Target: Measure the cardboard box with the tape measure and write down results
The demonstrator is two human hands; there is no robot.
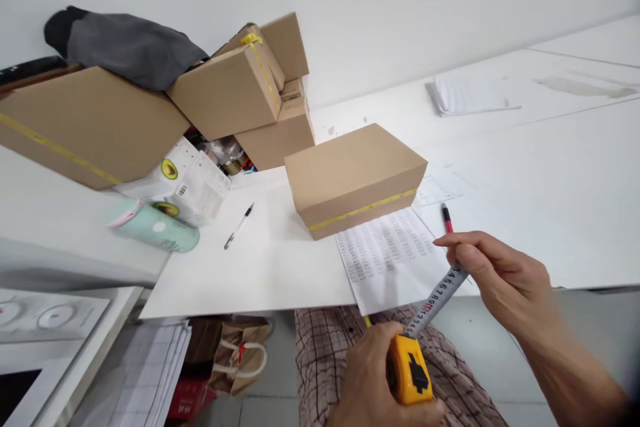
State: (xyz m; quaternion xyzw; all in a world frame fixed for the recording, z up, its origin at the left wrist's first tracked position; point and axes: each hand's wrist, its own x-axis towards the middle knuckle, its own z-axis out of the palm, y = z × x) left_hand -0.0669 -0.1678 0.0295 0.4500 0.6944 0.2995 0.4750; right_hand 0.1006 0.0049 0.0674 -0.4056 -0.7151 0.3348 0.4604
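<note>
My left hand (367,377) is wrapped round a yellow tape measure (414,373) over my lap. A short length of its silver blade (440,295) runs up and right to my right hand (505,273), which pinches the blade's end between thumb and fingers. Just beyond those fingers lies a red and black pen (447,219). Printed sheets (385,263) covered in rows of figures rest at the table's front edge. On their far edge sits a closed cardboard box (357,170) with yellow tape along its side.
More cardboard boxes (230,90) are stacked at the back left, a dark grey cloth (133,47) on top. A mint-green bottle (157,227) lies beside a white avocado-print box (193,180). Another pen (239,227) and a paper stack (465,95) rest on the white table (290,273).
</note>
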